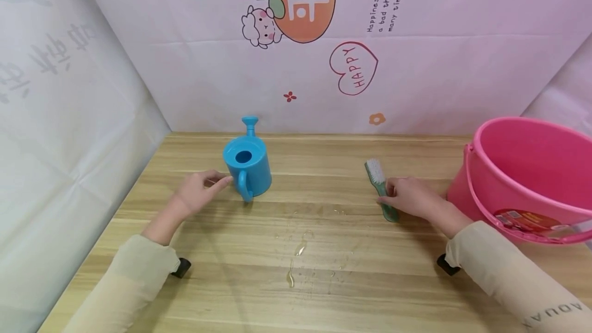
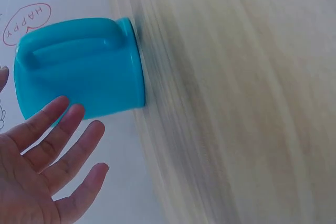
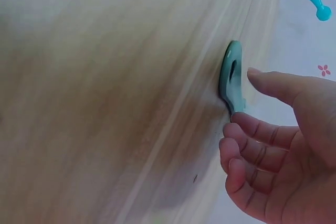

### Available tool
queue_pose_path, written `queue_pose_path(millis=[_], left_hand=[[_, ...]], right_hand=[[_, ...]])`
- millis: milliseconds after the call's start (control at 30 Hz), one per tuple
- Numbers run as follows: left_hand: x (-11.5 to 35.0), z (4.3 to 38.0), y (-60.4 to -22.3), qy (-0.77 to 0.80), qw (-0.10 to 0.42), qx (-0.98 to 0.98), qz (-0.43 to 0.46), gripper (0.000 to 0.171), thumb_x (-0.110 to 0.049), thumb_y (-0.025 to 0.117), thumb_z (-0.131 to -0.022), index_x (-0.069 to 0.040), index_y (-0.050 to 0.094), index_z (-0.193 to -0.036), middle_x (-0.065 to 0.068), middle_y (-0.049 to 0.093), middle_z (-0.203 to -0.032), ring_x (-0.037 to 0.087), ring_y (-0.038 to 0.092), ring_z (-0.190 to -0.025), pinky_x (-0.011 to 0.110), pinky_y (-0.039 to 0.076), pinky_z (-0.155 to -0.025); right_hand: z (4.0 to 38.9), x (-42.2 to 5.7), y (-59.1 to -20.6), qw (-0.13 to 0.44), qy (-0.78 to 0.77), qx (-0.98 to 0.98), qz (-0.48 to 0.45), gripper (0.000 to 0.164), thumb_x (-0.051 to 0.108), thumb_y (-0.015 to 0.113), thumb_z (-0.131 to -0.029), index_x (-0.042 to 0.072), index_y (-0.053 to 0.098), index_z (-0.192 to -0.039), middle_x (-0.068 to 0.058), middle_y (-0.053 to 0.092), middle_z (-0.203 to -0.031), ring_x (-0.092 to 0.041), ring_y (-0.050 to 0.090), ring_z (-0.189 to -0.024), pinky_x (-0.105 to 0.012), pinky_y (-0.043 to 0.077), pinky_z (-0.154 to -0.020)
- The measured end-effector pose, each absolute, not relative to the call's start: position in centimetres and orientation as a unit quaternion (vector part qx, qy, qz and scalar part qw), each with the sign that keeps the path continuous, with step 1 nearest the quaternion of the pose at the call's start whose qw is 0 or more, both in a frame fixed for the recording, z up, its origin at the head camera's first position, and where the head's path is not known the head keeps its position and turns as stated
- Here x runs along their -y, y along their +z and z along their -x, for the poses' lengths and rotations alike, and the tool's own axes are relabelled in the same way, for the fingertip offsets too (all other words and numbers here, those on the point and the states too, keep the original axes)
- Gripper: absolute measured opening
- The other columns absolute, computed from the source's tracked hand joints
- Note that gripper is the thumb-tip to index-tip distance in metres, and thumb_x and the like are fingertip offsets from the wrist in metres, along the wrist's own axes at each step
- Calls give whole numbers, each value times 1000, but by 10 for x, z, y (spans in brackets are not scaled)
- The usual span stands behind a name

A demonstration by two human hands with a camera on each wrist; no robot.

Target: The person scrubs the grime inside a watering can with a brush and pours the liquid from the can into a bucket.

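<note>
A blue watering can [image 1: 255, 171] stands upright on the wooden table, its spout toward the back wall and its handle toward me. My left hand [image 1: 196, 191] is just left of the can; in the left wrist view its spread, relaxed fingers [image 2: 68, 129] overlap the can's lower edge without gripping it. On the right lies a green brush [image 1: 380, 185] with whitish bristles facing up. Over its handle hovers my right hand [image 1: 411, 197], thumb and fingers on either side. In the right wrist view, a gap shows between the thumb [image 3: 273, 83] and the brush handle [image 3: 232, 74].
A large pink bucket [image 1: 462, 184] with its handle hanging down stands at the right, beside my right forearm. Water drops [image 1: 300, 248] lie on the middle of the table [image 1: 240, 271]. A printed white sheet [image 1: 208, 76] covers the back and sides.
</note>
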State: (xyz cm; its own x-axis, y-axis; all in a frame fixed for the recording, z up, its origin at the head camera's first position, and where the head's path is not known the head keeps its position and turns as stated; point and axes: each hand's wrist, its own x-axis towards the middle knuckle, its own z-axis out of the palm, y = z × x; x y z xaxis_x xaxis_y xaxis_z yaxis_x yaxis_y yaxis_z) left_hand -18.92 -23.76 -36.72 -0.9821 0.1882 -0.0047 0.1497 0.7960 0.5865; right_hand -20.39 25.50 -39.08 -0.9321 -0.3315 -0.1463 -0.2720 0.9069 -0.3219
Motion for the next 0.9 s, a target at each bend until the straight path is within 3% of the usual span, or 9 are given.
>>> queue_pose_path(millis=[133, 367, 700, 900], left_hand=[[235, 189, -364, 339, 50, -936, -79, 63, -53, 52, -105, 3, 65, -132, 22, 69, -124, 40, 65, -114, 56, 54, -93], [228, 188, -362, 431, 80, -897, -59, 57, -46, 54, -106, 6, 66, -128, 22, 71, -118, 36, 68, -110, 51, 57, -87], [214, 185, -369, 535, 113, -837, -28, 52, -37, 60, -105, 7, 61, -131, 23, 66, -124, 36, 65, -113, 57, 52, -97], [208, 183, -372, 563, 111, -819, -11, 50, -35, 61, -105, 8, 60, -131, 26, 61, -131, 36, 64, -115, 57, 52, -98]], right_hand=[[206, -254, -392, 111, -150, -971, 150, 31, 34, 73, -96, 7, 60, -86, 1, 50, -66, -16, 45, -60, -30, 37, -56], [208, -254, -392, 124, -147, -972, 135, 32, 31, 74, -95, 6, 58, -85, -1, 51, -68, -17, 47, -63, -30, 37, -58], [209, -250, -385, 163, -160, -968, 102, 28, 25, 73, -95, 3, 58, -87, -5, 56, -76, -19, 52, -68, -30, 42, -60], [211, -248, -384, 153, -162, -970, 97, 29, 23, 75, -93, 0, 59, -93, -8, 58, -81, -22, 53, -71, -32, 43, -61]])
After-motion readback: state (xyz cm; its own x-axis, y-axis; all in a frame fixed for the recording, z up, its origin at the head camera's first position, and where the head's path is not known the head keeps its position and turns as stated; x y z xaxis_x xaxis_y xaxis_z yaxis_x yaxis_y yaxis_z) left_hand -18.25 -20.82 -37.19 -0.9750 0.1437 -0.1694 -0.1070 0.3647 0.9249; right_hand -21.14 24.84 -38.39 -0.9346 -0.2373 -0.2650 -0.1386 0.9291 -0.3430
